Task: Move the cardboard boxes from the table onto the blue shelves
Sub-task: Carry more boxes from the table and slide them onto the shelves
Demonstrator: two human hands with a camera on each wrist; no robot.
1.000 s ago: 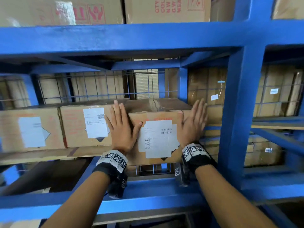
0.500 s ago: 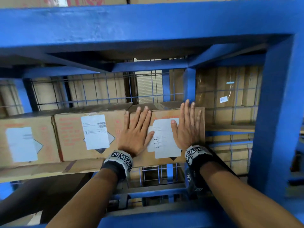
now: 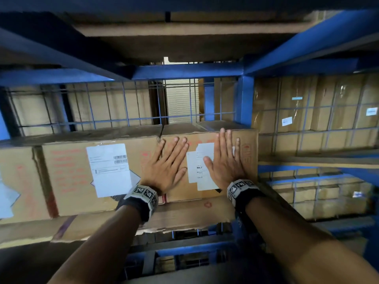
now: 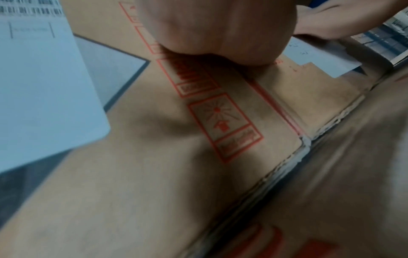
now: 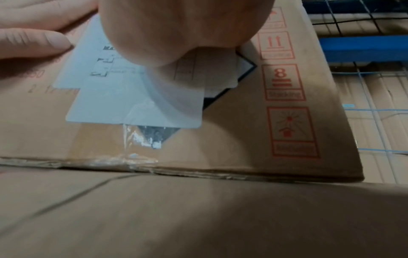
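A cardboard box with white labels and red print sits on the blue shelf, on a flat cardboard sheet. Both palms lie flat against its front face with straight fingers. My left hand presses the left part of that face, my right hand presses over the white label. In the right wrist view the box front shows red handling symbols, and the heel of my right hand rests on the label. In the left wrist view my left hand presses the box.
A second labelled box stands directly to the left, touching the pushed one, with another at the far left edge. A blue upright and wire mesh close the back. More stacked boxes fill the bay at right. A blue beam runs below.
The box has slid deeper onto the shelf, its front now nearly level with the neighbour's. Both hands followed it, staying flat on its face, and my head has come closer under the upper shelf.
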